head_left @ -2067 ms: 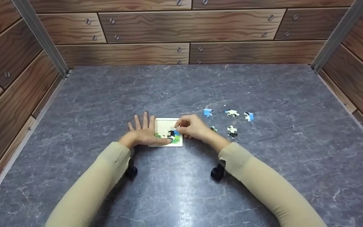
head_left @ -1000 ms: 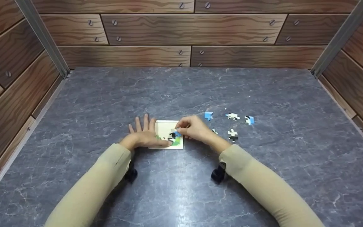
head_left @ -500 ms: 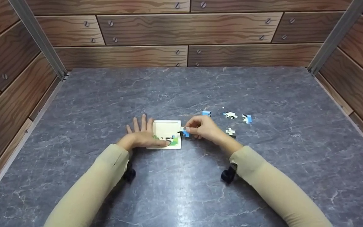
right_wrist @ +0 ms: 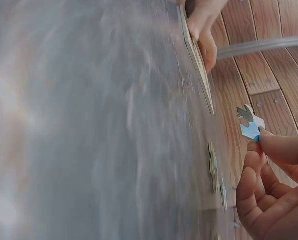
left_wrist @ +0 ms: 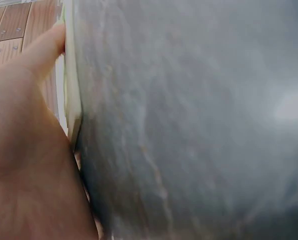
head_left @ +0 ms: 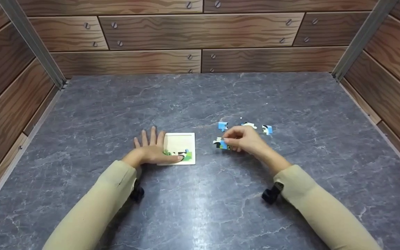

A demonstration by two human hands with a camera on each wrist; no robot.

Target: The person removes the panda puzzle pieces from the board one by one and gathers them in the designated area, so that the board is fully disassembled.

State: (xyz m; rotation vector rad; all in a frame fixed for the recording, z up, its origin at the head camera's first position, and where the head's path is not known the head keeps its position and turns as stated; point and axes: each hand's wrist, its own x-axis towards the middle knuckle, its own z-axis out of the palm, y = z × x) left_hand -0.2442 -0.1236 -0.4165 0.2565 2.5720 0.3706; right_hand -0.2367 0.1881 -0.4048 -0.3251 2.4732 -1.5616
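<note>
My left hand (head_left: 148, 152) lies with straight, spread fingers over the left side of a shallow pale puzzle tray (head_left: 180, 140). Its thumb rests on green, black and white jigsaw pieces (head_left: 188, 157) along the tray's near edge. In the left wrist view, the thumb side of the left hand (left_wrist: 24, 100) lies against the edge of the tray (left_wrist: 73, 95). To the right of the tray, my right hand (head_left: 248, 139) pinches a blue, white and black jigsaw piece (head_left: 223, 144) between thumb and fingers. The right wrist view shows this jigsaw piece (right_wrist: 250, 129) held up off the table.
Behind the right hand lie a blue jigsaw piece (head_left: 222, 125), a mostly white one (head_left: 250, 125) and a blue-and-white one (head_left: 267, 130). The grey marbled table (head_left: 151, 100) is bounded by wood-patterned walls (head_left: 200, 33).
The right hand has lifted the blue, white and black jigsaw piece from the tray and carried it right, toward the loose pieces, now covering some. The left hand stays on the tray.
</note>
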